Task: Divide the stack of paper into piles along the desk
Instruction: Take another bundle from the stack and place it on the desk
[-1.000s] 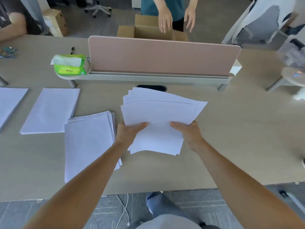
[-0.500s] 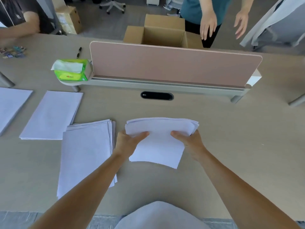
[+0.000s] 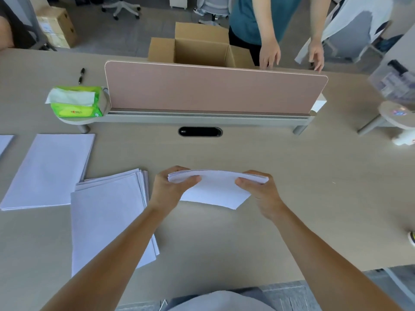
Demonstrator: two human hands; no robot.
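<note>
**Hands**
- Left hand point(image 3: 170, 189): grips the left end of the stack point(image 3: 215, 189). Thumb on top, fingers curled underneath.
- Right hand point(image 3: 262, 194): grips the right end the same way. Thumb on top, fingers hidden below the sheets.
- Both hands pinch the paper; neither is spread flat.

**Stack**
- Held over the desk point(image 3: 303, 209), directly in front of the person and right of the laid piles.
- It bows upward between the two hands.
- The far edge shows the sheet ends, slightly fanned.
- The near corner points down toward the desk. Whether it touches cannot be determined.

**Piles on the desk**
- Near pile point(image 3: 107, 218): lies flat just left of the left hand, partly covered by the left forearm. Its sheets are offset along the right and far edges.
- Second pile point(image 3: 49, 171): lies flat further left, edges squared. Its near right corner meets the near pile; which lies on top cannot be determined.
- Third pile point(image 3: 5, 142): only a corner shows at the left frame edge.

**Surroundings**
- Grommet point(image 3: 199, 132): dark oval set in the desk beyond the stack.
- Divider point(image 3: 213, 88): pink panel standing upright across the desk behind the grommet.
- Tissue pack point(image 3: 76, 102): green, on the rounded shelf at the divider's left end.
- Pen point(image 3: 81, 75): lies on the desk beyond the tissue pack.
- Box point(image 3: 202, 48): open cardboard, behind the divider.
- Second person point(image 3: 249, 19): stands right of the box, both hands hanging near the divider's top edge.
</note>
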